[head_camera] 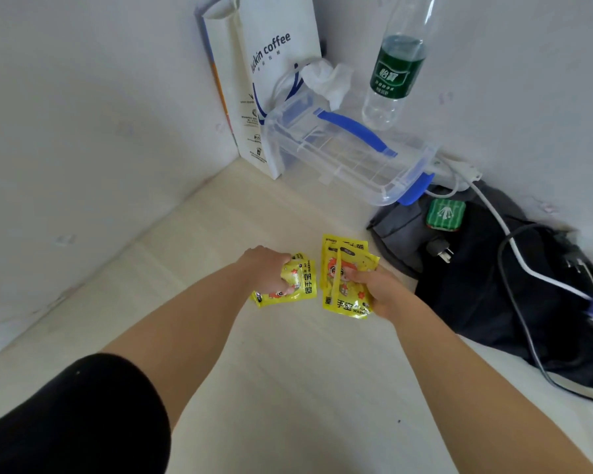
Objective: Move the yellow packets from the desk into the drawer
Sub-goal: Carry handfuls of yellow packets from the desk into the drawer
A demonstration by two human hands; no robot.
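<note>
Ctr of frame, over the pale desk [288,388]: L hand [267,268] curls its fingers round a crumpled left bunch [298,289] of yellow packets, long axis approx left-right, print turned sideways. Just right of it, R hand [380,292] pinches the fanned right bunch [343,268], thumb on top. Its long axis runs up-down, top edges twd the upper frame.

Both bare forearms reach forward and converge. The left hand [266,271], knuckles up, curls its fingers down around a bunch of yellow packets [297,285]. The right hand [379,292] pinches a fan of yellow packets [343,265], thumb on top. A black sleeve [83,415] covers the left upper arm.
</note>
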